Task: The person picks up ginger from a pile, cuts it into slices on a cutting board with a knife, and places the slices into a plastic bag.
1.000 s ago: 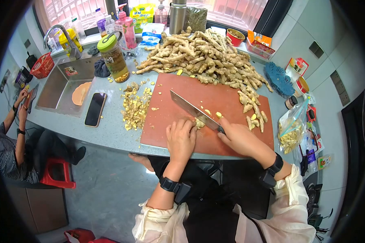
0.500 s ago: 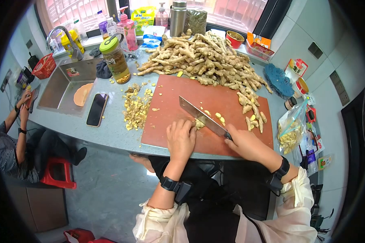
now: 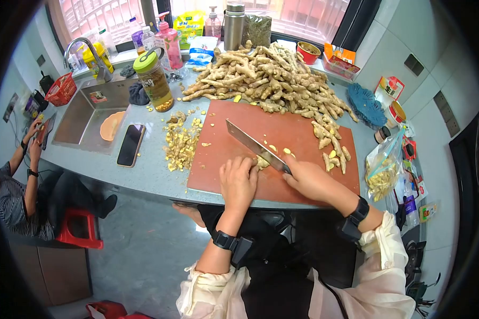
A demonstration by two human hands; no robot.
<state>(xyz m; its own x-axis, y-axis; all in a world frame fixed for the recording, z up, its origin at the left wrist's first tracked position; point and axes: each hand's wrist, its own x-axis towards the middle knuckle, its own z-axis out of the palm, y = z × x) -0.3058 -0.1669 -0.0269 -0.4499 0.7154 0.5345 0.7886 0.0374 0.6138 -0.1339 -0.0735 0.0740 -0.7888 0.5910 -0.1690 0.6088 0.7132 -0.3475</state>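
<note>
My right hand is closed round the handle of a cleaver, whose broad blade points up and left across the reddish-brown cutting board. My left hand presses a piece of ginger onto the board, fingers curled over it, and most of that piece is hidden. The blade lies right beside the ginger and the fingertips. A few yellow ginger slices are scattered behind the blade. Small ginger roots rest on the board's right side.
A large heap of ginger stands behind the board. Left of it are ginger trimmings, a phone, a green-lidded jar and the sink. A bag of ginger slices lies right. Another person sits far left.
The cleaver and my right hand have shifted left, bringing the blade closer to the ginger piece. My left hand stays almost in place. The whole view has shifted slightly.
</note>
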